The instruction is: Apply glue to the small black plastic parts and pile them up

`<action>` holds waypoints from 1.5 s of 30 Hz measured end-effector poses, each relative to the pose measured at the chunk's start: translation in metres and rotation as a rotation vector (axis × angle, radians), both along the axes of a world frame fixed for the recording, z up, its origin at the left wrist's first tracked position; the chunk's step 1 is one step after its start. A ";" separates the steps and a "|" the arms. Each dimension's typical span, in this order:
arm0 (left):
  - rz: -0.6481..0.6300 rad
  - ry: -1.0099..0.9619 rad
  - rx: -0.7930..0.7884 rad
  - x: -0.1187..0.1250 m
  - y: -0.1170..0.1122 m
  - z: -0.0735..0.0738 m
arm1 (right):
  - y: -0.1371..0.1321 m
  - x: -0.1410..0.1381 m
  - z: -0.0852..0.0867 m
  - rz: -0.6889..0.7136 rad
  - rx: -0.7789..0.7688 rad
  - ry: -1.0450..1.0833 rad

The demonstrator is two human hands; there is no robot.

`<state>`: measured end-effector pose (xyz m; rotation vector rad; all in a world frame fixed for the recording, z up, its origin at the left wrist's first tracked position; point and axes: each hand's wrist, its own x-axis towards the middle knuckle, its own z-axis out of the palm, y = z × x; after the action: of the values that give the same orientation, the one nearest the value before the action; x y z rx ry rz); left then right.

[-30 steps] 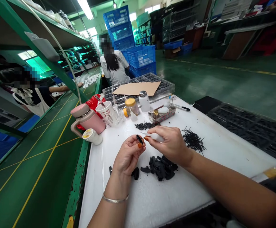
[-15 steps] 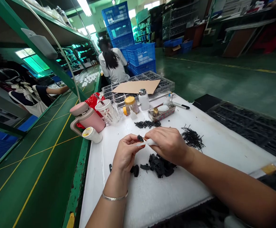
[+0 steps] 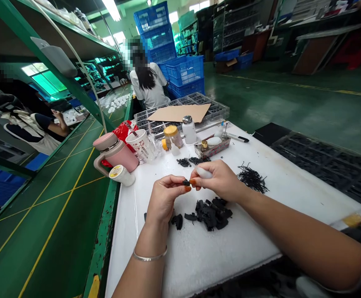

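Note:
My left hand (image 3: 169,190) pinches a small black plastic part (image 3: 186,182) between thumb and fingertips. Close against it, my right hand (image 3: 219,179) has its fingertips at the part's right side. A white squeeze bottle (image 3: 204,173) with a rounded end lies tucked in my right hand; its nozzle is hidden. Whether the right fingertips also hold a tiny piece cannot be made out. Below the hands lies a pile of black plastic parts (image 3: 210,215), with a few loose ones (image 3: 177,221) to the left. Small black rings (image 3: 184,162) are heaped beyond my hands.
Thin black strips (image 3: 251,179) lie to the right. Along the back stand a pink mug (image 3: 121,155), a white tub (image 3: 122,175), a plastic cup (image 3: 140,145), a yellow-lidded jar (image 3: 172,136), a white bottle (image 3: 188,130) and a small box (image 3: 211,147). A green conveyor (image 3: 59,198) runs left; co-workers sit beyond.
The white bottle has swung from pointing at the black part to lying back in my right hand. My right fingertips now meet the part. A co-worker's arm at left has drawn back.

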<state>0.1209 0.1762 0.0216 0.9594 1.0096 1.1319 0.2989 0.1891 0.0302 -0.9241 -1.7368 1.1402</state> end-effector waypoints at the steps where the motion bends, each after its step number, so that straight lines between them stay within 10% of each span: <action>1: -0.024 -0.013 -0.012 0.000 0.000 0.000 | 0.002 0.000 -0.001 0.071 -0.123 0.080; 7: -0.118 -0.067 -0.039 -0.002 0.000 -0.002 | 0.009 -0.001 -0.010 0.219 -0.323 0.268; 45: 0.038 0.016 0.004 -0.009 0.003 0.005 | 0.005 0.008 0.001 -0.222 0.058 0.143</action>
<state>0.1122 0.1788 0.0268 0.9571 1.0424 1.1594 0.3072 0.1938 0.0307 -0.9499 -1.5034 0.9819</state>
